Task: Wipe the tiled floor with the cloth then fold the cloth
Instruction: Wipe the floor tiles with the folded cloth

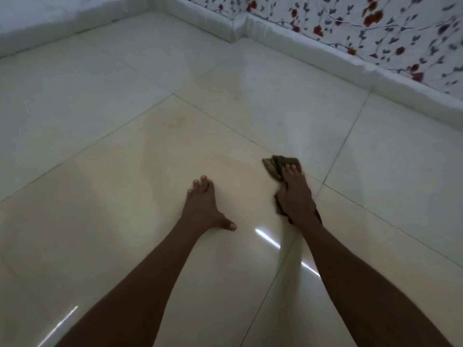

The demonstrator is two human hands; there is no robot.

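presently, findings as follows.
left hand point(201, 201): flat on the tiled floor point(100, 171), fingers straight, thumb out, holding nothing.
right hand point(295, 196): pressing the cloth point(278, 165) to the floor, fingers straight on top.
cloth: dark, bunched, beside a tile joint.
wall point(375, 28): floral pattern, white skirting below.

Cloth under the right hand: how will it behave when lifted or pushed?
Likely floppy: the cloth lies bunched and creased under the right hand, so it should sag when lifted. It probably slides easily, since the floor looks glossy.
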